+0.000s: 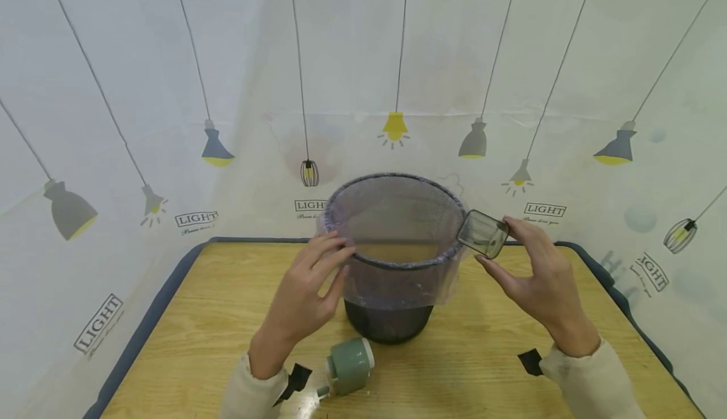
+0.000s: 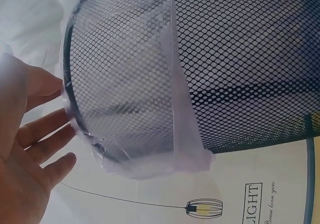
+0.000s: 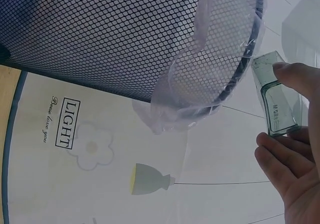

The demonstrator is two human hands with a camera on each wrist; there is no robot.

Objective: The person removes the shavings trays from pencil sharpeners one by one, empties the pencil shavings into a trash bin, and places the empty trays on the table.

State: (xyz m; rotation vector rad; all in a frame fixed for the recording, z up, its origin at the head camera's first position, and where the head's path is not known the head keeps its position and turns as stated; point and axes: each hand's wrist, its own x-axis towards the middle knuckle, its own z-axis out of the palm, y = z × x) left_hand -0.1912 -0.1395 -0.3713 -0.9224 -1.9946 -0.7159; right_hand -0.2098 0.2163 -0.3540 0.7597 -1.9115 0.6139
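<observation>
A black mesh wastebasket [image 1: 389, 324] stands on the table, its upper part lined with a thin translucent plastic bag [image 1: 397, 286] folded over the rim. My left hand [image 1: 309, 280] is at the rim's near left side, its fingers extended and touching the bag there. In the left wrist view the fingers [image 2: 47, 134] lie against the bagged edge. My right hand [image 1: 542, 280] pinches a small clear grey-tinted plastic container [image 1: 484, 234] between thumb and fingers, just right of the rim. Small printed lettering shows on the container [image 3: 280, 104] in the right wrist view.
A green device with a white rim [image 1: 349, 366] lies on its side on the wooden table [image 1: 483, 368], in front of the wastebasket near my left wrist. A blue edging [image 1: 153, 318] borders the table. Behind it hangs a white sheet [image 1: 352, 47] printed with lamps.
</observation>
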